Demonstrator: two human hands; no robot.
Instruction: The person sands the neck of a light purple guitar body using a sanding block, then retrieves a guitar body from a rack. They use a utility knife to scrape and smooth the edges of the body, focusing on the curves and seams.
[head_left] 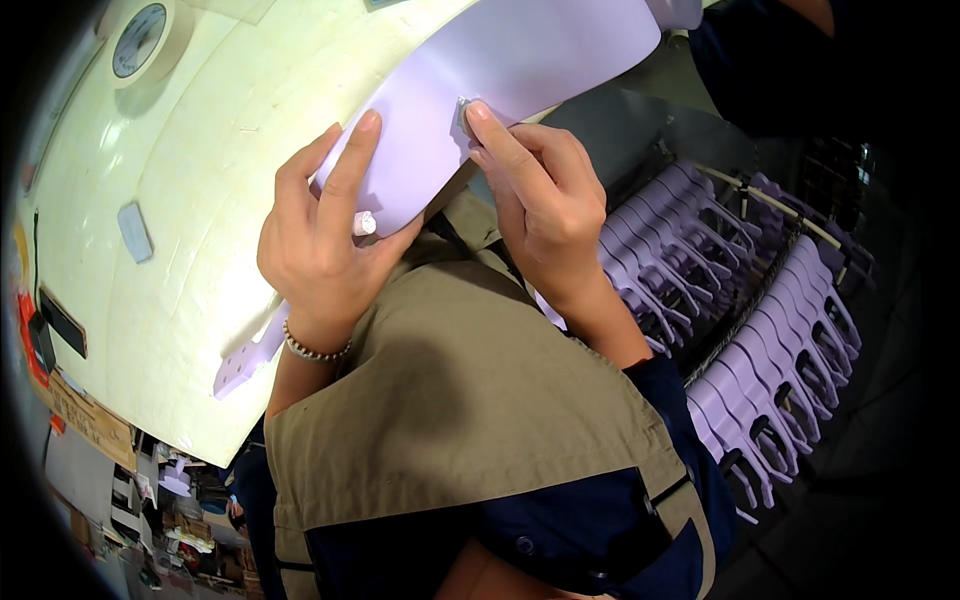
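Note:
A smooth, curved lilac panel [560, 50] runs from my left hand toward the upper right, over the table edge. My left hand [320, 220] grips its near end, fingers lying on the upper face and thumb along the lower edge. A small white wrapped piece [364, 223] shows beside those fingers; its kind is unclear. My right hand [545, 190] is closed, pinching a small grey piece like folded sandpaper [463, 116] and pressing it on the panel's face with the forefinger. Most of the grey piece is hidden under the fingertip.
On the pale table [200, 200] lie a tape roll [140, 45], a small grey-white block [134, 232], a phone [64, 322] and a lilac part with holes [245, 355]. Racked lilac parts [770, 370] hang to my right. A dark sleeve [750, 70] shows at upper right.

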